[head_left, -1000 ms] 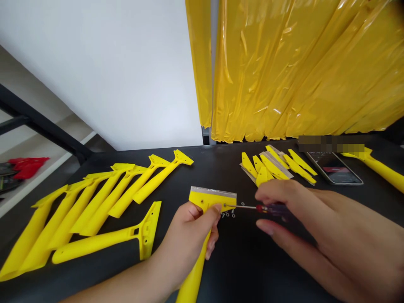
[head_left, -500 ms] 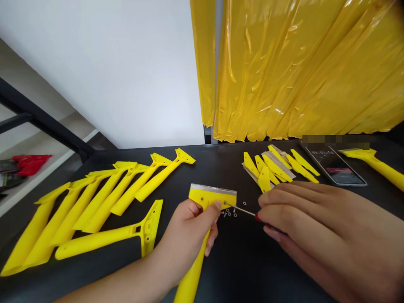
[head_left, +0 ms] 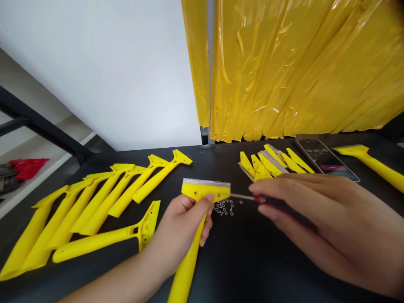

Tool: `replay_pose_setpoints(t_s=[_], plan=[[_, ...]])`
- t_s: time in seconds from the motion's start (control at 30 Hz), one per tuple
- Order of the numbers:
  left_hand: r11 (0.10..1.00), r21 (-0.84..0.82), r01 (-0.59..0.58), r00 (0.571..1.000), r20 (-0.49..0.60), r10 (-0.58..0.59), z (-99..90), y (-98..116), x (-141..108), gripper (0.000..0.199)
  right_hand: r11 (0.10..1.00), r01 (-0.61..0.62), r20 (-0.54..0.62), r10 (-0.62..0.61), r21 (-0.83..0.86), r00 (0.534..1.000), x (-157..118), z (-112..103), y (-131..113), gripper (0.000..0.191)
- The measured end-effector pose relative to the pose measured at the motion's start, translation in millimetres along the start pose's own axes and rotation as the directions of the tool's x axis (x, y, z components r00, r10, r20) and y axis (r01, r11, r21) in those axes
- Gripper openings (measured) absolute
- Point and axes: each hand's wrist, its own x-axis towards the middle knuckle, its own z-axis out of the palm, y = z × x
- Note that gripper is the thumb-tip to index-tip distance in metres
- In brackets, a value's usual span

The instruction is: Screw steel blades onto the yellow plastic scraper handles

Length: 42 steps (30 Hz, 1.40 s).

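Note:
My left hand (head_left: 189, 227) is closed around a yellow scraper (head_left: 205, 190), thumb across the front just below its head. A metal blade shows along the head's top edge, and a small screw sits in the right hole. My right hand (head_left: 322, 219) pinches a screwdriver (head_left: 259, 198) with a dark red handle. Its thin shaft points left, the visible end at the head's right edge; whether it touches cannot be told. Beneath the head, loose small screws and nuts (head_left: 224, 207) lie on the black table (head_left: 252, 261), partly hidden by the scraper and my thumb.
Several yellow scraper handles (head_left: 104, 202) lie in a row at the left, one more (head_left: 94, 244) in front. Behind my right hand are yellow cover plates and blades (head_left: 268, 162), a phone (head_left: 328, 158) and another scraper (head_left: 378, 166). Yellow plastic sheeting (head_left: 284, 71) stands behind.
The screwdriver tip has come away from the right screw to the head's edge. My right hand has turned, showing more of the handle. The scraper has shifted slightly up and left in view.

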Motion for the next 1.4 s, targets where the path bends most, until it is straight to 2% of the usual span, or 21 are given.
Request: replay_pose_setpoints(t_s=[0.1,0.17,0.23,0.3,0.4,0.5,0.63,0.8,1.03,1.3,1.4], plan=[[0.988,-0.151,-0.022,1.000,-0.019,0.020,-2.1,2,1,0.030,0.998,-0.038,0.020,0.037,0.056,0.999,0,2,8,0.042],[0.974,-0.222,-0.044,0.999,0.000,0.045,-3.0,4,1,0.025,0.997,-0.018,-0.005,0.018,0.078,1.000,1,6,14,0.041],[0.966,-0.252,-0.060,0.997,0.026,0.068,-3.3,6,1,0.023,0.996,-0.014,0.037,0.011,0.092,0.999,2,13,19,0.033],[0.962,-0.264,-0.065,0.997,0.015,0.071,-3.2,6,0,0.021,0.997,-0.049,0.196,0.039,0.051,0.980,3,23,22,0.023],[0.955,-0.290,-0.060,0.998,-0.031,0.053,-2.9,7,0,0.016,0.994,-0.070,0.452,0.102,-0.087,0.886,2,40,24,0.011],[0.959,-0.278,-0.051,0.998,-0.044,0.040,-3.2,8,1,0.018,0.984,-0.058,0.515,0.137,-0.166,0.846,-1,56,24,0.007],[0.976,-0.210,-0.048,0.999,-0.013,0.046,-5.4,8,0,0.028,0.979,-0.022,0.524,0.129,-0.204,0.842,-3,69,25,0.013],[0.982,-0.183,-0.037,0.997,0.061,0.049,-8.1,7,-2,0.033,0.975,0.000,0.470,0.106,-0.220,0.876,-1,75,27,0.014],[0.972,-0.225,-0.073,0.997,0.019,0.079,-8.8,11,-1,0.029,0.979,-0.048,0.382,0.123,-0.200,0.916,-2,74,28,0.013],[0.966,-0.246,-0.084,0.996,0.012,0.090,-9.8,11,-1,0.028,0.989,-0.005,0.369,0.061,-0.150,0.927,0,79,32,0.015],[0.965,-0.252,-0.073,0.997,0.016,0.080,-8.4,12,-2,0.028,0.993,-0.041,0.355,0.077,-0.108,0.932,0,83,35,0.017]])
